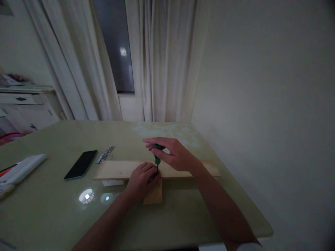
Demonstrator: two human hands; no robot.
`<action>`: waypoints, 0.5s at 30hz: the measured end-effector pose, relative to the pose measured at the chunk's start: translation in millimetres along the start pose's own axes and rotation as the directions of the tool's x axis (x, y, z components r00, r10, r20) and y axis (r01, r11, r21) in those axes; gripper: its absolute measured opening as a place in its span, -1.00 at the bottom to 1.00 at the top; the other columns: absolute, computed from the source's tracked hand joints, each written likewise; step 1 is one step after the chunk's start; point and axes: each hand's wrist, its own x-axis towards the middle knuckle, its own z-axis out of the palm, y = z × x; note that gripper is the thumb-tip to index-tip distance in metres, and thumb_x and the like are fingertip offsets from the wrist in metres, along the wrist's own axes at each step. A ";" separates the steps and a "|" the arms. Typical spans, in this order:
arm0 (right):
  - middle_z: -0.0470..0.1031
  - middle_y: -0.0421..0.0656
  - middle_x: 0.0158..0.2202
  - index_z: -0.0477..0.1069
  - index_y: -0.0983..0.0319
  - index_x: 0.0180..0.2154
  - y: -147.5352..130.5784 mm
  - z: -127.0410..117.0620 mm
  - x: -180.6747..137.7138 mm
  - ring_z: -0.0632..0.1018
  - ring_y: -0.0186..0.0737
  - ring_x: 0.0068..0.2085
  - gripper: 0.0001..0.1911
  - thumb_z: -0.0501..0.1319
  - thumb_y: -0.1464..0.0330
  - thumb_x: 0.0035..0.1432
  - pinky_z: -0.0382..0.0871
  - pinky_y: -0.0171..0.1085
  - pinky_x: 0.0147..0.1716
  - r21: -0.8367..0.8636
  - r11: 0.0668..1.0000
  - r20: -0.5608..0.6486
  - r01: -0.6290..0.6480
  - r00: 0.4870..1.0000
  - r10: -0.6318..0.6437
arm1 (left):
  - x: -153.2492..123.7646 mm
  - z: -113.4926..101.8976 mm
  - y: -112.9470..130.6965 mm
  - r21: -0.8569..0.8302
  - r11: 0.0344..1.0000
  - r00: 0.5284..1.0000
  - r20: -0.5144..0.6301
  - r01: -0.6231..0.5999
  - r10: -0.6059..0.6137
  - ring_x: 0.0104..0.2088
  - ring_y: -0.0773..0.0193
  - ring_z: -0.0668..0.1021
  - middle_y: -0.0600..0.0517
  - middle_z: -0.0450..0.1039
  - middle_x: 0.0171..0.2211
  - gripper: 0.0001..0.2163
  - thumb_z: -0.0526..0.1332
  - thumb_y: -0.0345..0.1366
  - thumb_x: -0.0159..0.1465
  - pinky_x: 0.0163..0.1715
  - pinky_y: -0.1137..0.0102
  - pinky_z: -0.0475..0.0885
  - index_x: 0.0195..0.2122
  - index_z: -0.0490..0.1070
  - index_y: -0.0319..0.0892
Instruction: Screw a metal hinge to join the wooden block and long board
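Note:
A long pale wooden board point(115, 169) lies across the green table point(183, 216). A shorter wooden piece point(154, 195) sticks out from under it toward me. My right hand point(174, 153) is closed round the green handle of a screwdriver point(157, 156) that stands upright, its tip on the wood. My left hand point(142, 179) lies curled on the wood at the tip, fingers pressed together near the shaft. What is under those fingers is hidden.
A black phone point(81, 164) lies left of the board, with small metal hinges point(106, 154) beside it. A white flat object point(22, 169) sits at the table's left edge. Curtains and a dark window stand behind; a white wall is on the right.

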 end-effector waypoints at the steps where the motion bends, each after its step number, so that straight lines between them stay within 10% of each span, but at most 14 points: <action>1: 0.64 -0.09 0.11 0.45 0.16 0.26 1.2 2.3 0.5 0.64 -0.19 0.08 -0.57 0.16 0.22 0.46 0.47 -0.20 0.10 -0.089 0.995 -0.040 -0.039 0.999 0.035 | 0.0 -0.2 0.1 0.003 1.000 1.000 0.002 -0.001 0.001 -0.22 0.14 0.55 -0.02 0.59 -0.24 -0.90 0.23 -0.35 0.44 -0.19 0.25 0.48 -0.24 0.49 -0.10; 5: 0.68 -0.01 0.03 0.57 0.22 0.13 2.6 9.3 2.9 0.67 -0.05 0.00 -0.54 0.23 0.07 0.39 0.51 -0.13 0.01 -0.373 0.905 -0.210 -0.205 0.969 0.133 | -0.4 -0.5 -1.0 -0.003 1.000 1.000 0.020 0.000 0.000 -0.20 0.14 0.55 -0.03 0.59 -0.22 -0.92 0.23 -0.33 0.45 -0.18 0.25 0.49 -0.22 0.49 -0.10; 10: 0.45 -0.04 0.33 0.24 0.14 0.42 -9.7 -6.0 -1.8 0.55 -0.19 0.22 -0.42 0.07 0.43 0.43 0.41 -0.10 0.23 -0.058 0.998 0.037 0.027 0.999 -0.025 | -0.7 0.8 -2.6 0.015 1.000 1.000 -0.005 -0.013 0.013 -0.23 0.15 0.54 -0.02 0.58 -0.25 -0.89 0.23 -0.33 0.45 -0.21 0.25 0.48 -0.25 0.49 -0.10; 15: 0.68 -0.05 -0.11 0.57 0.20 0.10 -9.5 -0.1 0.7 0.66 -0.11 -0.08 -0.63 0.18 0.15 0.46 0.48 -0.17 -0.05 -0.355 0.931 -0.026 -0.079 0.997 0.075 | -0.3 0.7 -1.8 0.041 0.999 1.000 -0.016 -0.022 0.023 -0.23 0.13 0.55 -0.02 0.59 -0.26 -0.91 0.24 -0.33 0.43 -0.20 0.24 0.48 -0.25 0.49 -0.09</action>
